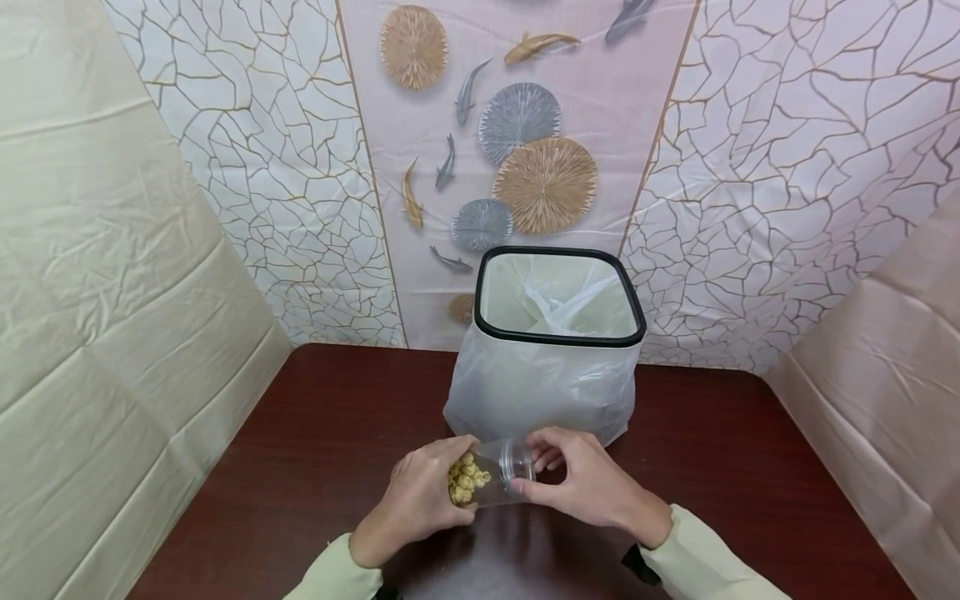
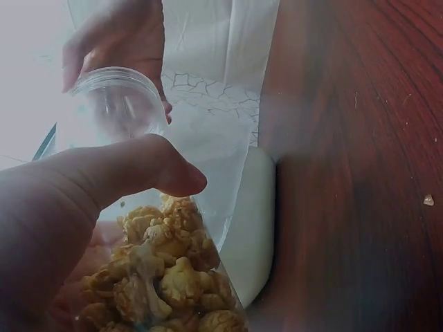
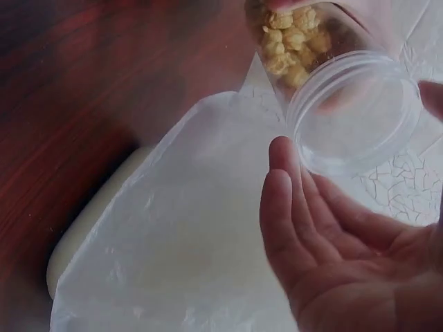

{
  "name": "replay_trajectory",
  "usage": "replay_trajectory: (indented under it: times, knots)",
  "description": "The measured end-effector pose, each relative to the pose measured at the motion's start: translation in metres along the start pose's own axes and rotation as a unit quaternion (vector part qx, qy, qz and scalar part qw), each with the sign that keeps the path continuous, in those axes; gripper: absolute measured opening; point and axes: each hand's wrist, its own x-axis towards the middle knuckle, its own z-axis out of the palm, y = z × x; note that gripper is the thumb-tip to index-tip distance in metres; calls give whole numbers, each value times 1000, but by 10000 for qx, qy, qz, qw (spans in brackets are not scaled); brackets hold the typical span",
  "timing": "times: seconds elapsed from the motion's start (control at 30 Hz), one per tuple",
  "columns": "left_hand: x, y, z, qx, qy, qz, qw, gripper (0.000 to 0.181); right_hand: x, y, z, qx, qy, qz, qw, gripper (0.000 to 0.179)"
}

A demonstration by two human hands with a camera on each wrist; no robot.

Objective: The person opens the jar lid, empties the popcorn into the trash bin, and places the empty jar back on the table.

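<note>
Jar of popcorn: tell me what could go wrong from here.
The jar is tipped sideways; if its mouth is uncovered, which I cannot tell, popcorn could spill onto the table. It also looks smooth, so it might slip in the left hand if the right hand twists.

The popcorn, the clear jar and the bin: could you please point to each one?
Popcorn [image 2: 183,282]: left wrist view, middle of the pile.
Clear jar [image 1: 496,474]: head view, bare side wall near the neck.
Bin [image 1: 559,338]: head view, front of its black rim.

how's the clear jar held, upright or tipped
The jar is tipped sideways: popcorn by the left hand, rim by the right hand.
</note>
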Motion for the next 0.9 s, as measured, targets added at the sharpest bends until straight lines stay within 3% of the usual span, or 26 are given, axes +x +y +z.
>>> replay_trajectory:
  times: [0.17,0.3,0.4,0.53,0.7,0.83,0.9]
  knots:
    - [0,0,1,-16,53,39,10000,75,-4,3,-4,-557,36,-751,9956,64]
    - [-1,0,2,-70,19,45,10000,75,-8,6,-7,-1229,85,-1567,9799,81]
    - [-1,-1,3,-110,-24,41,9999,75,-12,7,-10,-1579,109,-1795,9709,89]
    - [-1,-1,3,-81,-23,40,10000,75,-16,7,-12,-1341,171,-1226,9832,86]
    - [-1,1,3,-4,-43,49,10000,76,-14,8,-8,-521,249,-142,9982,60]
    - [-1,2,4,48,-4,60,10000,76,-11,6,-3,310,1,541,9981,48]
    - [-1,2,5,54,22,80,10000,76,-10,4,-2,463,-114,757,9960,47]
